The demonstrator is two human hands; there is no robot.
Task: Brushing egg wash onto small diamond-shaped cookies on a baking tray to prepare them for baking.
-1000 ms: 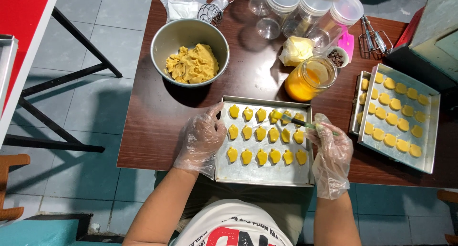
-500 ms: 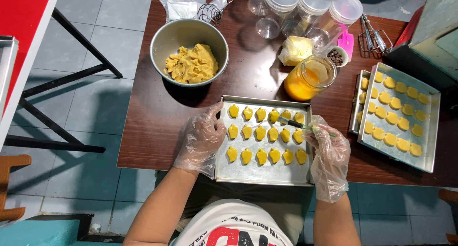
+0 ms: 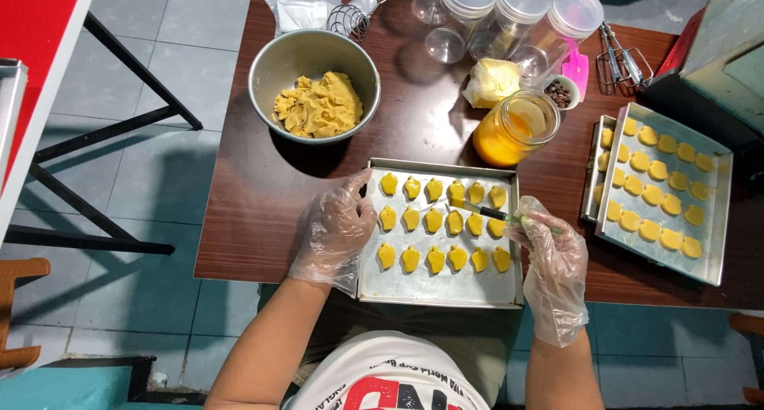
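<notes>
Little has changed since the earlier frames: the left hand (image 3: 338,233), in a clear plastic glove, still rests on the left rim of the near baking tray (image 3: 439,289), and the right hand (image 3: 549,255), also gloved, still has its grip closed around a thin brush (image 3: 485,212). The brush tip has shifted slightly and now lies over the upper right pieces.

The near tray, on the brown table (image 3: 263,195) before the person, carries seventeen glazed yellow dough pieces (image 3: 434,222) in three rows: six, five, six. A second tray (image 3: 664,259) to the right holds unglazed pieces, three columns. Also present: one metal bowl (image 3: 270,60) of dough and one jar of yellow liquid (image 3: 513,129).
</notes>
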